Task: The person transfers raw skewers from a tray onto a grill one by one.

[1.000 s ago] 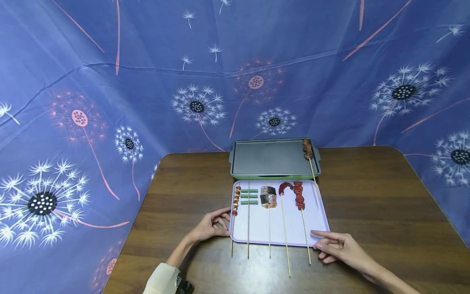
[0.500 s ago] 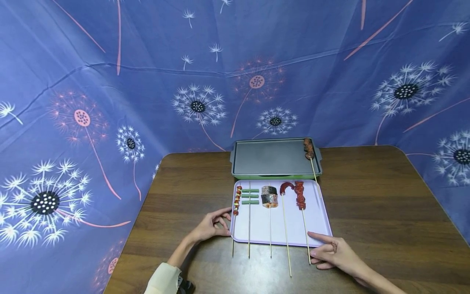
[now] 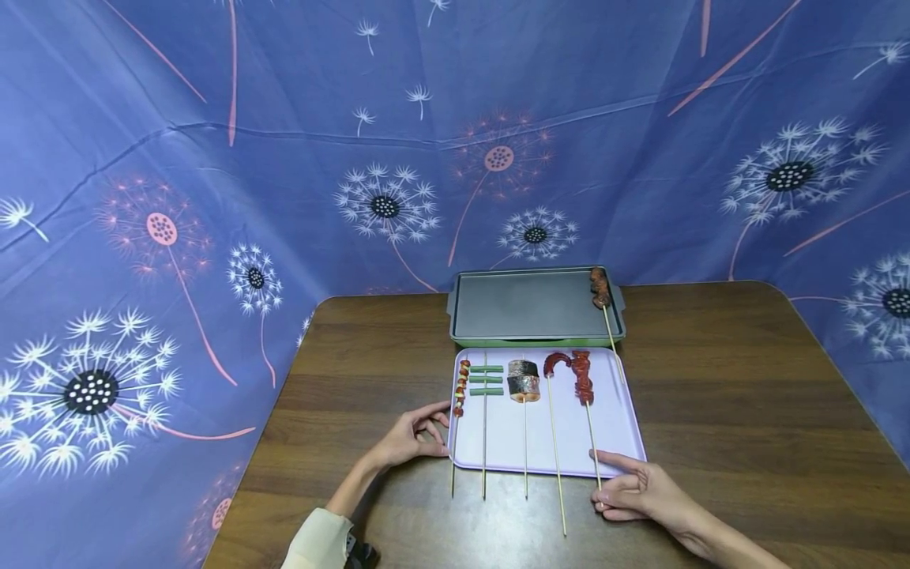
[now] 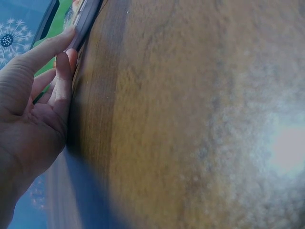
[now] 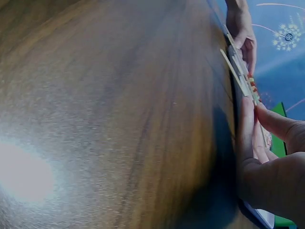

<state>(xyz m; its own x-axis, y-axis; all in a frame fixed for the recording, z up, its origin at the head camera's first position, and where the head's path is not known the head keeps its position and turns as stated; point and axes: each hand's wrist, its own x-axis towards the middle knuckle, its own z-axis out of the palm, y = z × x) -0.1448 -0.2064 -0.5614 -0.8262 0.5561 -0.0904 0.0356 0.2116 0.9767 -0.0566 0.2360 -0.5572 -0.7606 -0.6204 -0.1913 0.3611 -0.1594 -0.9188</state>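
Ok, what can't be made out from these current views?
Left hand: head view; any grip beneath the tray is hidden by its rim.
Brown skewer: head view; too small to identify the food.
Right forearm: head view; cut off by the bottom edge.
Table grain: right wrist view; glare washes out part.

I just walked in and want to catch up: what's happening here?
A person's right hand pinches the stick of the rightmost red skewer on the lilac tray, while the left hand holds the tray's left edge. Four other skewers lie beside it, sticks jutting over the near edge. One browned skewer lies at the right end of the griddle.
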